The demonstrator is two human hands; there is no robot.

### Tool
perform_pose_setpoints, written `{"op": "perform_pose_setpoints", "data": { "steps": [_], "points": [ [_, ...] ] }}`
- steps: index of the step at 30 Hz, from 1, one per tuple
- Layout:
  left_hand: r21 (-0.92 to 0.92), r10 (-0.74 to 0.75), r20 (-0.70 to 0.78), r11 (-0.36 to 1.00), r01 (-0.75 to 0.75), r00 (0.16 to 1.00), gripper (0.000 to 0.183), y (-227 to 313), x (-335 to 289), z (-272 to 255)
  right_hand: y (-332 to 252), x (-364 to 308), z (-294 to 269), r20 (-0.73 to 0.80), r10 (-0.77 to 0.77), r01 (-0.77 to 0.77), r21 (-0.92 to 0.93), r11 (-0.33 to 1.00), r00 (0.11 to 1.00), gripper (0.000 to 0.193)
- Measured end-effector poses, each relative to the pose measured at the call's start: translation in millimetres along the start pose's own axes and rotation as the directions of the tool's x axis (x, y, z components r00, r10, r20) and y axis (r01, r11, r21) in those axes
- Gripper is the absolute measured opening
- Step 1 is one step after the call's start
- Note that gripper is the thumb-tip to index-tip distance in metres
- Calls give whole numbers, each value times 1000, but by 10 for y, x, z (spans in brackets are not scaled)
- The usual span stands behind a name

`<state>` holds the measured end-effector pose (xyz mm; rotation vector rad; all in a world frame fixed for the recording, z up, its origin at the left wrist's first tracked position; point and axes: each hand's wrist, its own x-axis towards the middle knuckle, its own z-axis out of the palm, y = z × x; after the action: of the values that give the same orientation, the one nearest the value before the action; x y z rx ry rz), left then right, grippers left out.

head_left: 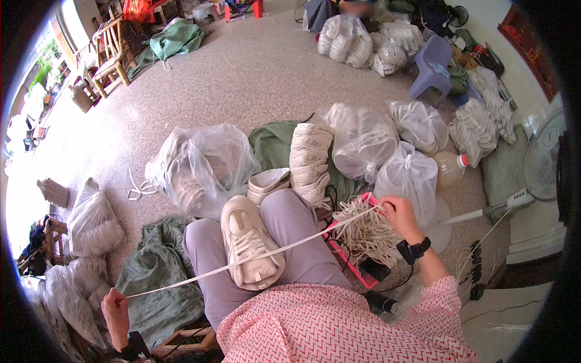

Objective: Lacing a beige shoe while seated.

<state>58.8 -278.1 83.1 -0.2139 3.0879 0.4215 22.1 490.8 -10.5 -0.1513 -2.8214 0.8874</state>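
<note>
A long cream shoelace (290,246) is stretched across my lap between my two hands. Its lower left end is pinched in my left hand (115,311), out beside my left knee. My right hand (398,213) grips the other end above a pink basket (370,283) heaped with loose cream laces (366,233). Between my thighs rests a beige shoe (249,242), its toe pointing away from me. Lacing shows across its front part, and the stretched lace passes over it. Both fists are closed, with fingertips pressed together.
Ahead stand a stack of beige shoe uppers (310,160) and clear plastic bags (206,163) of shoe parts. A dark phone (374,269) lies on the basket. At right are a capped jug (449,168) and a standing fan (541,157). Green cloth (160,272) lies by my left leg.
</note>
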Motion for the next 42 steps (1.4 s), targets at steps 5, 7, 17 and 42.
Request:
{"op": "perform_pose_setpoints", "data": {
  "steps": [5, 7, 17, 42],
  "points": [
    [-10, 18, 20, 1000, -18, 1000, 18, -239, 25, -25, -13, 73, -63, 21, 156, -156, 40, 987, 988, 14],
    [-20, 19, 28, 1000, -19, 999, 19, -247, 38, -36, 22, 82, -81, 13, 97, -97, -11, 995, 995, 13],
    [-71, 128, 143, 990, -119, 981, 12, 270, 728, -229, -557, 725, 157, 636, 132, -130, -50, 990, 761, 23],
    [-893, 325, 370, 383, 236, 870, 10, 2018, 96, 1152, -2069, 64, 1131, 527, -116, -313, 653, 690, 842, 13]
  ]
}}
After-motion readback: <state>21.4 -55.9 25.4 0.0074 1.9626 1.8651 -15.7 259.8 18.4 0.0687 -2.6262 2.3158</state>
